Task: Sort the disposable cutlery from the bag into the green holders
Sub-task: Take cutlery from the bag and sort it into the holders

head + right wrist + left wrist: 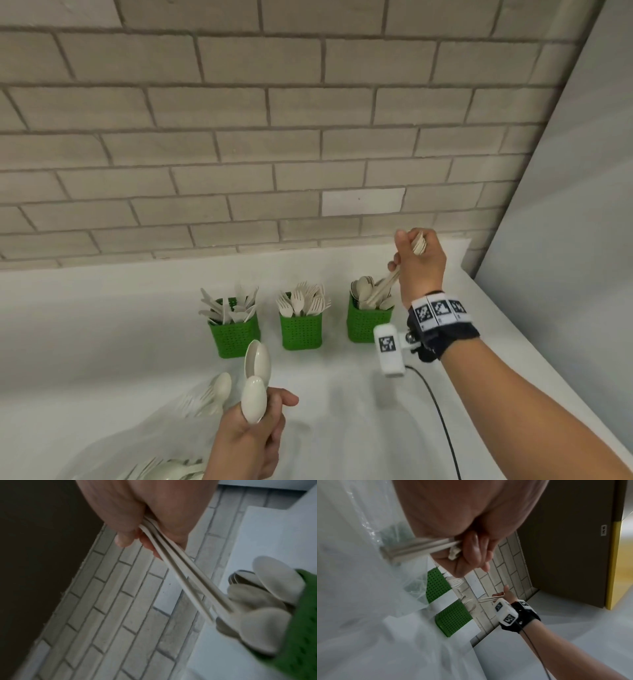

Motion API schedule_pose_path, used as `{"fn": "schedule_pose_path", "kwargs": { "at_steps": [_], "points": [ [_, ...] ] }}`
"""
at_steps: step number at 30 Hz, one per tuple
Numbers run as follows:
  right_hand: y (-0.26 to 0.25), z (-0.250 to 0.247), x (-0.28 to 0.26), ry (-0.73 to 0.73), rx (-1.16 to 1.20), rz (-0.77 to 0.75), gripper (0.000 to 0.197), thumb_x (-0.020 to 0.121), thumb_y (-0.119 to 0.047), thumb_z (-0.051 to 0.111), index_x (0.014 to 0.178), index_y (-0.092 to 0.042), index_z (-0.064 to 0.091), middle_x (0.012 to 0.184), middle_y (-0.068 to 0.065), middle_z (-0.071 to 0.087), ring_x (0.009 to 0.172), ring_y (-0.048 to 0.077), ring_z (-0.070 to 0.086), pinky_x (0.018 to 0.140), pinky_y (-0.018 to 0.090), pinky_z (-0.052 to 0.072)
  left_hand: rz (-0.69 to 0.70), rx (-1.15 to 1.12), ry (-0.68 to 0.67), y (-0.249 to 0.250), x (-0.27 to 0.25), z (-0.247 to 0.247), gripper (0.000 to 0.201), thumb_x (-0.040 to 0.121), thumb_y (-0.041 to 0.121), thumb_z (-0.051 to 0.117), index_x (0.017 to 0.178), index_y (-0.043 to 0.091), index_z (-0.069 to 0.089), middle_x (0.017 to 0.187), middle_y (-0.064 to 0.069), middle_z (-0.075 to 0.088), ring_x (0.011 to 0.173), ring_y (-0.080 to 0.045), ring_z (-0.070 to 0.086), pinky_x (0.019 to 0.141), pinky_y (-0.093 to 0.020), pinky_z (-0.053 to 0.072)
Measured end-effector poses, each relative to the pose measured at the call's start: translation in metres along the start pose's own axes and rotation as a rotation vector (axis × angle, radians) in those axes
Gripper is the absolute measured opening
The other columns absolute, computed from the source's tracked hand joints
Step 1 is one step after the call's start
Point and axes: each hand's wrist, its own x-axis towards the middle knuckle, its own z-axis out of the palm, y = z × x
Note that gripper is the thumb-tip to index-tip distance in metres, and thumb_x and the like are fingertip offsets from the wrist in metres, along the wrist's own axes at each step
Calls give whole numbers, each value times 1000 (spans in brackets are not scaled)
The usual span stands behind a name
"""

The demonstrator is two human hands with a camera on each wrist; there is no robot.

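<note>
The bundle of spoons [383, 291] in the right hand [420, 265] slants down to the left, with the bowls at the mouth of the right green holder [366, 323], among the spoons that already stand there; the handle ends stick out above the fist. The right hand is closed around these handles, thumb and fingers curled, and it is raised above and just to the right of that holder, with the forearm reaching in from the lower right. On this wrist is a dark strap [445, 334] with white square markers of black and white pattern, and a white camera block [388, 349] with a similar marker and a black cable [438, 411]; no words can be read on them. The left hand [253, 435] is low and near the person, fingers curled around the handles of two more spoons [255, 380], whose bowls point up. Below it lies the clear plastic bag [144, 445] on the white desk [102, 325], with more pale cutlery inside. The middle green holder [300, 330] carries forks and the left green holder [234, 337] carries knives; the three stand in a row, a little apart, before the grey brick wall [239, 137]. In the left wrist view a dark panel [570, 540] carries a small white label, too blurred to read.
</note>
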Motion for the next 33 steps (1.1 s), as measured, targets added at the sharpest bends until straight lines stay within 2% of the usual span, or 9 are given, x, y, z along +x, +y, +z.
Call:
{"fn": "schedule_pose_path", "kwargs": {
  "at_steps": [4,8,13,17,21,23,25,29,33],
  "points": [
    [10,16,22,-39,-121,-80,30,82,-21,76,76,-19,46,65,1,49,51,22,47,49,31,41,-12,8,14,4,-3,0,26,98,13,53,81,4,70,53,-7,33,41,-9,19,50,-19,12],
    [32,25,25,-123,-295,-131,33,79,-27,80,75,-27,47,65,-1,49,57,17,47,56,25,45,48,34,52,13,-5,4,13,84,20,71,74,13,69,52,-6,27,41,-10,18,46,-17,16],
    [61,18,11,-297,-435,-68,28,83,-16,75,81,-13,48,75,5,49,60,13,44,35,11,37,133,-10,119,29,8,13,27,82,21,72,84,10,47,50,1,26,41,-11,17,43,-17,18],
    [73,17,18,-267,-539,-115,29,77,-20,80,83,-16,52,83,7,61,74,21,56,65,28,49,192,-42,40,41,18,29,32,74,25,69,85,12,43,56,1,21,47,-11,12,43,-18,14],
    [79,14,22,-339,-760,-319,19,86,-28,67,84,-13,56,84,5,59,80,25,55,81,35,44,173,-118,14,43,23,40,29,74,27,68,81,14,43,58,2,22,48,-12,12,42,-18,12],
    [85,8,27,-396,-1043,-459,21,93,-33,53,91,-14,61,92,3,63,89,28,59,100,45,38,138,-146,14,40,24,40,28,75,28,67,76,15,43,57,3,24,46,-10,13,42,-17,13],
    [92,1,29,-483,-1250,-414,32,97,-37,38,105,-19,64,112,1,64,107,26,58,114,52,21,120,-153,15,36,23,37,28,74,30,68,73,15,44,57,2,25,46,-10,14,43,-19,11],
    [104,-12,18,-609,-1332,-309,50,103,-41,15,148,-30,32,156,-8,33,146,23,24,120,53,5,113,-142,30,34,21,29,29,73,30,68,69,14,45,59,-2,23,46,-11,15,45,-20,12],
    [103,-13,16,-671,-1382,-293,56,102,-44,10,155,-27,13,162,-7,18,150,23,11,121,49,8,94,-141,12,33,21,27,33,75,25,78,70,14,47,62,-3,23,49,-11,12,48,-24,8]
  ]
}}
